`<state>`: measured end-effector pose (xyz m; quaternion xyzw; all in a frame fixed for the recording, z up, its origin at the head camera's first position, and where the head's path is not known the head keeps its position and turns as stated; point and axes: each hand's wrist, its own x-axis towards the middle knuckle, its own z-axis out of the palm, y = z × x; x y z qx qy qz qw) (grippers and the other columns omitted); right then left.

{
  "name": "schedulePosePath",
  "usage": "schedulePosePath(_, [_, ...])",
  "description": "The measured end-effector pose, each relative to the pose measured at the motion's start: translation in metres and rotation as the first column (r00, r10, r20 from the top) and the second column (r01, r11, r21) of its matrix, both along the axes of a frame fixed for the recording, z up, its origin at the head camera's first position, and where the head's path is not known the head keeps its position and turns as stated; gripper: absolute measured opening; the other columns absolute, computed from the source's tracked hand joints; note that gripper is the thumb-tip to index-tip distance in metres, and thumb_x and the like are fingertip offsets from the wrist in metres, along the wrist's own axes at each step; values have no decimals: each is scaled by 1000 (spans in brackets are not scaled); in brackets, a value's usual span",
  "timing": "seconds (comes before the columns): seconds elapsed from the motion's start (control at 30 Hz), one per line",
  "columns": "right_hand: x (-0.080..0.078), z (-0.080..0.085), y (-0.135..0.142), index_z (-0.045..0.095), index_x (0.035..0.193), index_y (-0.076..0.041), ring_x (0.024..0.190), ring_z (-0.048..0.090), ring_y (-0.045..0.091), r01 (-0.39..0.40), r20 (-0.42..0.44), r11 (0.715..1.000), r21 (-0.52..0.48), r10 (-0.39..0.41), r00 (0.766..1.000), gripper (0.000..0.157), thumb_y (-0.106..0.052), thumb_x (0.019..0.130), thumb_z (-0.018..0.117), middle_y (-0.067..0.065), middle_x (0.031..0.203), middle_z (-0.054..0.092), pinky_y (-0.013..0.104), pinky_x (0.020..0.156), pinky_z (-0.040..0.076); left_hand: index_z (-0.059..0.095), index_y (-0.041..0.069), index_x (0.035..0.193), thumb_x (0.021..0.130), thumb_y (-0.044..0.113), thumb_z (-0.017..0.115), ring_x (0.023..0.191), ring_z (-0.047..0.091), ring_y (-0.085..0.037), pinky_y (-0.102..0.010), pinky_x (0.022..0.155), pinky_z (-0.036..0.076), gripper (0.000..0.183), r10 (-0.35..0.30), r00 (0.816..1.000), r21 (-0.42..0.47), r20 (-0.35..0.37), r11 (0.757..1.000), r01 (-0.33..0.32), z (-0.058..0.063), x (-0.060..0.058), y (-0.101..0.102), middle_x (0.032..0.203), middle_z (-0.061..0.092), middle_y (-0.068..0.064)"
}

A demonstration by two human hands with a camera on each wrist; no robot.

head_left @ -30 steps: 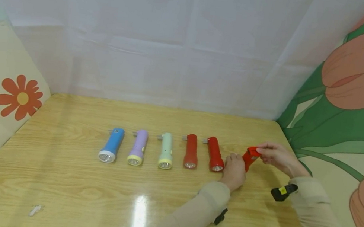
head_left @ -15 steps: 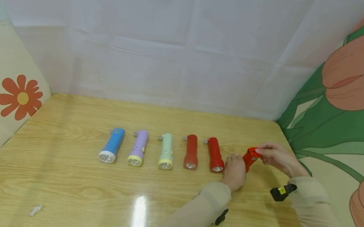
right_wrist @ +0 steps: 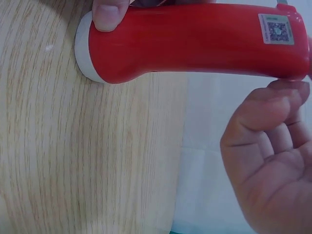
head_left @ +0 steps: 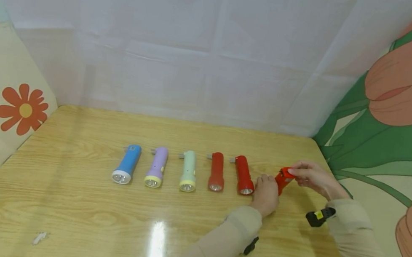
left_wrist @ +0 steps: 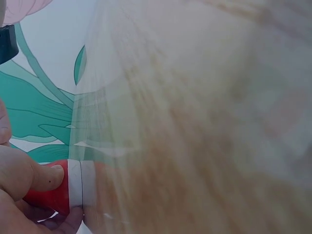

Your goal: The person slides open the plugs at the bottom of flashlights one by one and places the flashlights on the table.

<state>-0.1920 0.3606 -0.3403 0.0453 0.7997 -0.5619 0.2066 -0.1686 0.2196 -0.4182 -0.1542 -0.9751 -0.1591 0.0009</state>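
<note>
A red flashlight (head_left: 284, 179) with a white rim (right_wrist: 87, 48) around its head stands lens-down on the table, leaning slightly right. My left hand (head_left: 266, 193) grips it low, thumb just above the white rim, as the left wrist view also shows. At the tail end my right hand (head_left: 311, 177) pinches it with curled fingers. A label with a square code (right_wrist: 277, 29) is stuck near that end, and a bit of a small grey part (right_wrist: 282, 2) shows beside it. Left of my left hand lies another red flashlight (head_left: 244, 175).
Further left, a row of flashlights lies on the wooden table (head_left: 104, 218): red (head_left: 217, 170), mint green (head_left: 188, 167), purple (head_left: 158, 163) and blue (head_left: 128, 160). Each has a grey plug sticking out at its tail. A white scrap mark (head_left: 40, 238) is at the front left.
Almost nothing differs; both hands stay on the red flashlight. Its tail has shifted very slightly in the right hand's fingers.
</note>
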Motion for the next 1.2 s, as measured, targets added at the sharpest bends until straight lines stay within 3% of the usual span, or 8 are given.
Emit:
schedulePosePath(0.37, [-1, 4, -6, 55, 81, -16, 59, 47, 9, -8, -1, 998, 66, 8, 1000, 9, -18, 86, 62, -6, 74, 57, 27, 59, 43, 55, 11, 96, 79, 25, 67, 77, 43, -12, -20, 64, 35, 25, 3, 999, -51, -35, 999, -5, -2, -1, 1, 86, 48, 0])
schedulePosePath(0.6, [-2, 4, -7, 54, 75, -17, 53, 45, 7, -7, -10, 997, 79, 7, 1000, 15, -18, 85, 64, -6, 67, 56, 25, 55, 43, 55, 14, 94, 81, 27, 65, 82, 42, -10, -22, 74, 33, 21, -51, 999, -122, -19, 991, 48, -1, -2, 1, 85, 50, 3])
schedulePosePath(0.77, [-1, 3, -7, 56, 76, -18, 54, 46, 8, 0, -27, 997, 75, 2, 1000, 13, -19, 85, 64, -6, 68, 57, 25, 55, 43, 55, 14, 94, 83, 28, 64, 81, 42, -9, -22, 73, 32, 20, -56, 998, -167, -29, 985, 50, -1, -2, 2, 84, 50, 4])
schedulePosePath(0.9, [2, 3, -6, 58, 82, -15, 59, 47, 9, 9, -71, 991, 136, 1, 997, 11, -23, 85, 65, -6, 73, 57, 25, 57, 44, 56, 14, 94, 83, 29, 64, 80, 42, -9, -23, 73, 32, 20, -63, 997, -177, -47, 983, 53, -2, -2, 3, 83, 50, 4])
schedulePosePath(1.2, [10, 7, -8, 53, 103, 5, 57, 44, 14, -16, -206, 963, 268, 73, 976, 34, -26, 88, 60, 0, 66, 50, 29, 55, 41, 56, 13, 96, 80, 27, 67, 81, 43, -11, -22, 72, 34, 25, -49, 999, -112, -9, 993, 48, 0, -3, 2, 85, 50, 3])
